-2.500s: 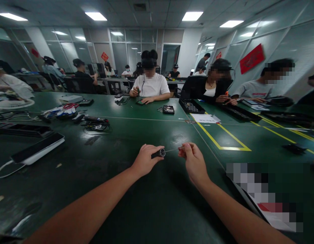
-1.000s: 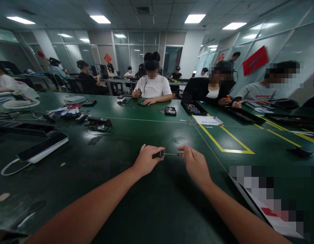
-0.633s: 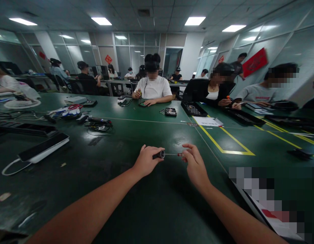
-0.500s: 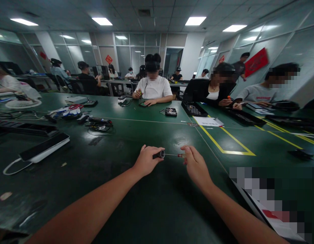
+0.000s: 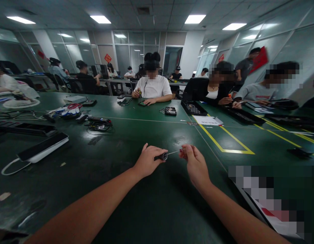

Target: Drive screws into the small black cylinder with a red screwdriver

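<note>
While lights (image 5: 100, 19) glow, a screwdriver (image 5: 181, 153) hangs over the green table (image 5: 136, 134).

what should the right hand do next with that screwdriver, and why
Probably ease the screwdriver gently inward with the right hand to make sure it seats before any turning: its thin shaft points at the round end of the black cylinder held in the left hand, but whether the tip has engaged can't be seen.

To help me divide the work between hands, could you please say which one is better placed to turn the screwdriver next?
Probably the right hand: it holds the red-handled screwdriver, which points toward the end of the black cylindrical part. The left hand is occupied gripping that part.
</note>
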Available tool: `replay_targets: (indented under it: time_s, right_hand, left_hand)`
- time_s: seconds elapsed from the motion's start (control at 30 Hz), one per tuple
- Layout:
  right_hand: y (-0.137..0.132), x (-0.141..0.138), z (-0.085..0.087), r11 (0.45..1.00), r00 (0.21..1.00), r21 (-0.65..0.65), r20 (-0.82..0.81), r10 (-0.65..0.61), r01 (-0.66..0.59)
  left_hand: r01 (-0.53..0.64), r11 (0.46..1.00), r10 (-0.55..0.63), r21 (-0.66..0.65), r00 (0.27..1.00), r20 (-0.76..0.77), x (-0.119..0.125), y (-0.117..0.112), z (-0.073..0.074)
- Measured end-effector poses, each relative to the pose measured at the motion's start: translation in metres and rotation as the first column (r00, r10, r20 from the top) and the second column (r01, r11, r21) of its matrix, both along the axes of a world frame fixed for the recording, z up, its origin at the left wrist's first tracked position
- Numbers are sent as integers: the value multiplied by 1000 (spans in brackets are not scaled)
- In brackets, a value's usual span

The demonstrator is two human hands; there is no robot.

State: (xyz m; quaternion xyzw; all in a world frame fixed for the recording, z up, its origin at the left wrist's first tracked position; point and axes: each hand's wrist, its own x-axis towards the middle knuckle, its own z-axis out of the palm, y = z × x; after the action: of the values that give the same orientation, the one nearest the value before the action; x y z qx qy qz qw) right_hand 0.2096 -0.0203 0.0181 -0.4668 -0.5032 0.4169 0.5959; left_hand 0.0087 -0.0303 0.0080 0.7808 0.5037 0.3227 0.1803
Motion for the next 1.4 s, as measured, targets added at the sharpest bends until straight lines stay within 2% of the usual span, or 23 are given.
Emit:
replay_targets:
  time_s: [0.1, 0.17, 0.27, 0.57, 0.77, 1.1, 1.27, 1.4]
  right_hand:
    - [7, 2, -5, 991, 976, -116, -214, 34, -60]
    - [10, 4, -8, 993, 972, -117, -235, -6, -22]
    - [10, 3, -9, 997, 981, -81, -193, -32, 16]
    - [1, 0, -4, 1000, 999, 12, -24, -22, 22]
    - [-2, 0, 1, 998, 999, 58, 53, 15, -18]
    - [-4, 0, 1, 998, 991, 54, 129, 32, -39]
    - [-1, 4, 1, 998, 976, 50, 215, -35, 25]
    - [-1, 5, 3, 996, 975, 70, 211, -69, 55]
  left_hand:
    - [-37, 998, 38, 50, 999, -31, -2, 3, 0]
    - [-90, 996, 91, 25, 996, -13, -5, 5, -2]
    - [-89, 996, 89, -8, 996, 2, -6, 6, -4]
    - [-56, 998, 56, -14, 998, 24, -2, 3, -4]
    - [-55, 998, 55, -5, 998, 25, -2, 3, -4]
    - [-65, 998, 65, 13, 998, 0, 0, 4, -2]
    - [-72, 997, 72, 9, 997, -26, -1, 3, -2]
    - [-90, 996, 90, 0, 996, -23, -2, 4, -3]
